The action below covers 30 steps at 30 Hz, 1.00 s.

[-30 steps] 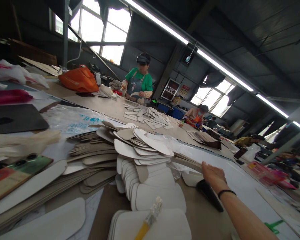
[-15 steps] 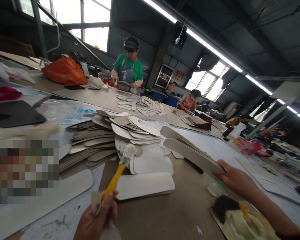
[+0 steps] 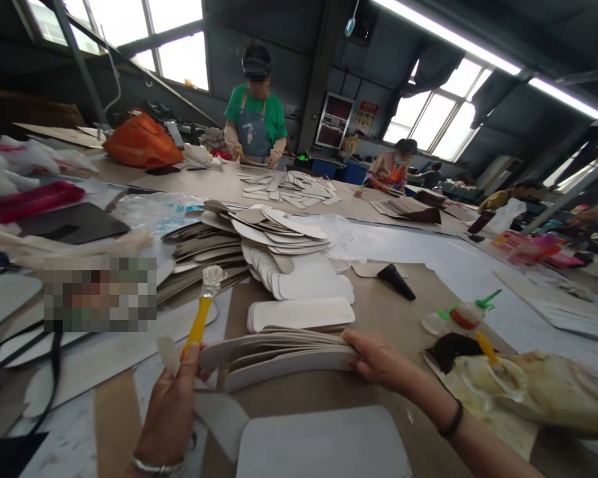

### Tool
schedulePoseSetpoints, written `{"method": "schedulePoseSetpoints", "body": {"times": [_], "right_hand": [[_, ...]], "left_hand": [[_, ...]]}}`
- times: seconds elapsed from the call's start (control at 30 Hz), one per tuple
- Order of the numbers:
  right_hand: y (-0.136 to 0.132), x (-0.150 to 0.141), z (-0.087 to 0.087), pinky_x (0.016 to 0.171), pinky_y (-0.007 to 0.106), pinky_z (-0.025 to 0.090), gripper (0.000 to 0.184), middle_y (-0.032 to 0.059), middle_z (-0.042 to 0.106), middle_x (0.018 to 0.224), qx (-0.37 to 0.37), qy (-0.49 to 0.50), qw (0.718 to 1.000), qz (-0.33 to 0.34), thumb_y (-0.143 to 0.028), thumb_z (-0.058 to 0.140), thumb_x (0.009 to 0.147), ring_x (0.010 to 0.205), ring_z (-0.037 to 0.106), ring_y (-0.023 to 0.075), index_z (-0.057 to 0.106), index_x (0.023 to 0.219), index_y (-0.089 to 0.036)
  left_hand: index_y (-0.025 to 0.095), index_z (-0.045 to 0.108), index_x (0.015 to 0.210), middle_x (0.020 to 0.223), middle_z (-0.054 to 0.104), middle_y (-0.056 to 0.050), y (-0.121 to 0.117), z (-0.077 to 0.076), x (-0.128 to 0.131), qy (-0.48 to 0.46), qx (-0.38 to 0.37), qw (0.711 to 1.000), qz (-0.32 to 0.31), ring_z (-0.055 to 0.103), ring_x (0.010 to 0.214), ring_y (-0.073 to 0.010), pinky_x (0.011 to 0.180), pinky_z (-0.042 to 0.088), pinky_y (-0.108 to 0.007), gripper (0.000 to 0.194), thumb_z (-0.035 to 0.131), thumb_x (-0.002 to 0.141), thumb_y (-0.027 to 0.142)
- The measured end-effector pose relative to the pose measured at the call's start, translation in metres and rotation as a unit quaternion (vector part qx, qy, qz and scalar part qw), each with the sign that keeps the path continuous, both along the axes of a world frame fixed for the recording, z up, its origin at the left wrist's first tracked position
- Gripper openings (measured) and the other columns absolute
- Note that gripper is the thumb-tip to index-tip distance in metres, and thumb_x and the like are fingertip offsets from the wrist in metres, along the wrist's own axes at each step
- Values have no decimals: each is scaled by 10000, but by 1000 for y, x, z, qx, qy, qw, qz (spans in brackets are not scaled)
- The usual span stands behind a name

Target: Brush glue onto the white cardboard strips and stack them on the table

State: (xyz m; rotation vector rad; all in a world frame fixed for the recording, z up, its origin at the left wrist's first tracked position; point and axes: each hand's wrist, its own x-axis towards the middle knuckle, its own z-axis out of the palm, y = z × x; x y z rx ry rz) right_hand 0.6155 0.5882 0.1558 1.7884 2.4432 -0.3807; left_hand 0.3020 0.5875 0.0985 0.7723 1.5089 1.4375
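My left hand (image 3: 172, 405) is closed around a yellow-handled brush (image 3: 199, 322), its whitish, caked tip pointing up. A small pale strip (image 3: 168, 354) stands beside the handle in the same hand. The left fingertips also meet the left end of a curved stack of grey-white panels (image 3: 289, 365). My right hand (image 3: 379, 358) grips that stack's right end, thumb on top and fingers below. Just behind it lies a flat pile of white rounded panels (image 3: 303, 312). Nearest me is another white panel (image 3: 323, 441), partly cut off by the frame.
Fanned piles of panels (image 3: 204, 245) stand at the back. On the right are a glue container (image 3: 508, 382) with a yellow-handled brush, a small bottle (image 3: 468, 313) and a black cone-shaped piece (image 3: 396, 281). A co-worker in green (image 3: 256, 116) stands across the table.
My right hand has brought the panel stack from the right in front of me, and its left end now meets my left hand. The brush has shifted left, still in my left hand.
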Motion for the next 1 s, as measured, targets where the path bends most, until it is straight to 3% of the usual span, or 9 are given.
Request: {"method": "schedulePoseSetpoints", "body": {"times": [0.17, 0.3, 0.5, 0.63, 0.73, 0.87, 1.0], "right_hand": [[-5, -2, -7, 771, 325, 382, 225, 71, 619, 961, 22, 4, 1000, 8, -325, 594, 787, 883, 558, 235, 528, 945, -180], [-10, -13, -8, 722, 322, 383, 305, 91, 617, 946, 54, -30, 998, 19, -375, 647, 762, 847, 557, 247, 531, 938, -154], [-4, -19, -10, 702, 294, 381, 287, 71, 628, 921, 55, -27, 998, 24, -391, 656, 762, 828, 566, 225, 543, 901, -167], [-9, 3, -6, 807, 345, 373, 352, 79, 644, 927, 65, -15, 998, 15, -410, 690, 724, 877, 571, 246, 569, 942, -162], [-20, 34, -12, 870, 396, 363, 439, 98, 650, 1009, 69, 6, 996, -47, -389, 708, 703, 959, 565, 278, 569, 1058, -170], [-31, 63, -29, 897, 364, 398, 450, 95, 634, 1091, 20, 144, 980, -138, -348, 682, 707, 1021, 563, 255, 556, 1109, -188], [-28, 54, -44, 848, 304, 442, 497, 46, 640, 1028, -32, 327, 925, -191, -369, 689, 662, 947, 587, 213, 531, 1099, -191]], "left_hand": [[200, 605, 829, 890, 699, -39, -1, 2, 13, -25, 24, 998, -55, 585, 997, -246, 962, 402, -377, 451, 539, 717, 633], [170, 646, 942, 1076, 666, -82, -2, 0, 41, -19, 28, 993, -116, 538, 1080, -280, 1041, 304, -431, 512, 561, 716, 622], [190, 593, 876, 1138, 633, -71, 2, -14, 57, -8, 53, 994, -97, 504, 1130, -260, 1057, 275, -434, 411, 499, 787, 580], [207, 556, 812, 1133, 635, -52, 10, -10, 54, -1, 66, 991, -117, 506, 1131, -251, 1052, 281, -431, 355, 496, 804, 556], [212, 560, 801, 1071, 665, -37, 14, -6, 52, 8, 73, 987, -141, 523, 1109, -240, 1061, 274, -410, 350, 509, 795, 558], [200, 603, 828, 995, 673, -33, 16, -7, 52, 21, 80, 986, -147, 544, 1069, -237, 1050, 294, -369, 361, 508, 799, 548], [200, 617, 817, 938, 676, -25, 17, -9, 55, 25, 73, 987, -139, 571, 998, -225, 985, 357, -328, 350, 500, 806, 530]]}}
